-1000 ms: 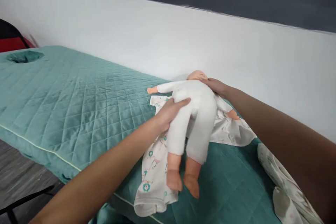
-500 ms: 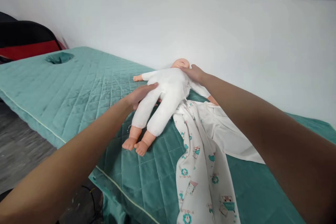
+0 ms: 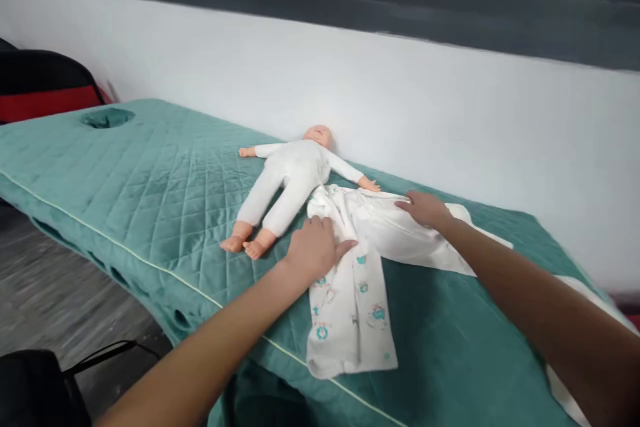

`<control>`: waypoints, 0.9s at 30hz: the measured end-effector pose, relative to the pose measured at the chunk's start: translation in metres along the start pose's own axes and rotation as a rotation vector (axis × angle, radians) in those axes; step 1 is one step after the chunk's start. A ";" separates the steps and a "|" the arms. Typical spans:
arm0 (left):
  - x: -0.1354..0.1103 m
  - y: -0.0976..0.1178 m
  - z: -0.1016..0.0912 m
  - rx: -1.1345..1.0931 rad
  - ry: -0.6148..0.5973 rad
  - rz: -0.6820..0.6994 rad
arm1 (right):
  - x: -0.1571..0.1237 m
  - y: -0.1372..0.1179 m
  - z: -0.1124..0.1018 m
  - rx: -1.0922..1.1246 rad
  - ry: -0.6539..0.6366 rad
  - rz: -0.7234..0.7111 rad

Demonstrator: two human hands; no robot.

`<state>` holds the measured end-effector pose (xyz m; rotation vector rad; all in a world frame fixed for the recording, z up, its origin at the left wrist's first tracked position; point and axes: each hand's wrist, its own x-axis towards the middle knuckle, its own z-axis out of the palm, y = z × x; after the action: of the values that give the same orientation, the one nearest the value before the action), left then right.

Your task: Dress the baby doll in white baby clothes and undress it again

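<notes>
A baby doll (image 3: 287, 181) in a white bodysuit lies on its back on the teal quilted bed (image 3: 150, 180), head toward the wall. Beside it, to the right, lies a white baby garment (image 3: 370, 260) with small teal and pink prints, partly spread out. My left hand (image 3: 316, 248) rests on the garment's near left part, fingers curled onto the cloth. My right hand (image 3: 425, 208) lies farther back on the garment's plain white part, fingers pressed flat against it. Neither hand touches the doll.
The bed has a face hole (image 3: 106, 118) at its far left end. A white wall (image 3: 350, 80) runs right behind the bed under a dark window frame. A black and red chair (image 3: 45, 90) stands at the far left. More white cloth (image 3: 580, 360) lies at the right edge.
Both hands left the doll, which now lies alone on the bed near the wall. They moved right onto the printed garment.
</notes>
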<state>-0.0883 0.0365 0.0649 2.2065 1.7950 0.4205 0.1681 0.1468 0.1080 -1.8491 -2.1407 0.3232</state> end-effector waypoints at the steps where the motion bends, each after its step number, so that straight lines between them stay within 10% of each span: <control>1: 0.000 0.011 0.011 -0.006 -0.021 -0.013 | -0.010 0.006 -0.005 -0.036 -0.001 0.006; 5: 0.006 0.043 0.033 -0.153 -0.116 0.016 | -0.036 0.023 -0.031 -0.169 -0.003 0.029; 8: -0.005 0.076 0.031 -0.349 -0.172 0.322 | -0.056 0.024 -0.060 -0.196 0.069 0.001; 12: -0.027 0.126 0.020 -0.476 0.121 0.697 | -0.109 0.006 -0.098 0.000 0.109 -0.228; 16: -0.028 0.160 0.011 -0.410 0.608 0.598 | -0.178 -0.020 -0.128 0.071 0.046 -0.322; 22: -0.012 0.180 -0.014 -0.432 0.471 0.421 | -0.247 -0.013 -0.159 0.202 0.025 -0.037; 27: -0.027 0.202 -0.029 -0.878 0.555 0.226 | -0.272 0.014 -0.117 0.760 -0.300 0.178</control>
<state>0.0776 -0.0293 0.1669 1.7078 1.1578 1.6288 0.2592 -0.1224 0.1915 -1.5789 -1.6424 1.3138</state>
